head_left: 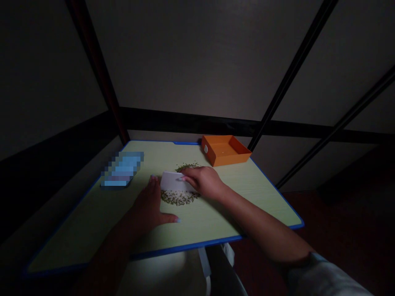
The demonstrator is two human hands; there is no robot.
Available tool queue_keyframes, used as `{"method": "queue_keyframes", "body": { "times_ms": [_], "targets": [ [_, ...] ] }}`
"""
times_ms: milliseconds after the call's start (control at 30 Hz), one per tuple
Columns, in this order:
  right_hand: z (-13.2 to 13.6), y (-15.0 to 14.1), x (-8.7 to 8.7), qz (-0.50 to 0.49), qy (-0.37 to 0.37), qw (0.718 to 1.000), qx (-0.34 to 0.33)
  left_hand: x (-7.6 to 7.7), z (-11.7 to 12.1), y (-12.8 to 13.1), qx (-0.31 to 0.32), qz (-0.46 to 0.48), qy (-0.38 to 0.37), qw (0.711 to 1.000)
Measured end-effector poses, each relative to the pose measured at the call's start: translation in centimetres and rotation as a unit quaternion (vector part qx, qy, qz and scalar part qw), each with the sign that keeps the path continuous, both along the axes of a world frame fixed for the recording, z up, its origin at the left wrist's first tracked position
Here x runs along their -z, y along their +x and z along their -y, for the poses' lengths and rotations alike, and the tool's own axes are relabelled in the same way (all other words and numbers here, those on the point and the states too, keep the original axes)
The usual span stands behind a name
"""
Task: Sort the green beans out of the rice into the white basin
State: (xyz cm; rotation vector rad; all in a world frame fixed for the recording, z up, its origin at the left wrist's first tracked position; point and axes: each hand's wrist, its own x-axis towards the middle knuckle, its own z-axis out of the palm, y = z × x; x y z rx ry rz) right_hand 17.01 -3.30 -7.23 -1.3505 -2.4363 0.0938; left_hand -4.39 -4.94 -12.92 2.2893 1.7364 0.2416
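Observation:
My right hand [206, 181] pinches a flat white card [173, 181] between thumb and fingers. The card stands on edge, tilted, across a spread of small grains. In front of it lies a mix of green and whitish grains [180, 197]; behind it more green grains [189, 166] show, partly hidden by the card and my right hand. My left hand [151, 207] rests by the left side of the grains, thumb spread away from the fingers, with nothing in it. Its fingertips are close to the card's left edge; whether they touch it I cannot tell.
An orange open-topped box [228, 158] stands at the table's back right corner. A blurred-out, phone-like screen [123, 169] lies on the left. The pale green table [247, 193] has a blue rim, and a panelled wall [191, 61] rises behind it.

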Motion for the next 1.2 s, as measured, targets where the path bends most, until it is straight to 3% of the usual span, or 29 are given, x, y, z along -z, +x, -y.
{"method": "queue_keyframes", "body": {
  "times_ms": [100,167,267,367,500,833,1200],
  "targets": [
    [0.2,0.4,-0.4,0.004,0.012,1.0,-0.001,0.1,0.0,0.0,-0.002,-0.007,0.002,1.0],
    [0.5,1.2,-1.1,0.006,0.027,0.999,0.034,0.2,0.0,0.0,-0.001,-0.011,0.004,1.0],
    [1.0,3.0,-2.7,0.009,0.068,0.988,0.14,0.3,-0.1,-0.1,0.003,-0.015,0.009,1.0],
    [1.4,4.6,-3.9,0.043,0.1,0.952,0.285,0.3,-0.1,-0.2,0.007,-0.021,0.01,1.0],
    [1.5,5.4,-4.1,0.106,0.087,0.92,0.368,0.1,0.0,-0.1,0.008,-0.026,0.01,1.0],
    [-0.8,3.4,-0.9,0.184,0.029,0.923,0.336,-0.3,0.1,0.1,0.013,-0.03,0.002,0.999],
    [-3.2,0.8,-0.9,0.187,0.015,0.946,0.264,0.1,0.0,-0.1,0.019,-0.018,0.024,0.999]
  ]
}}
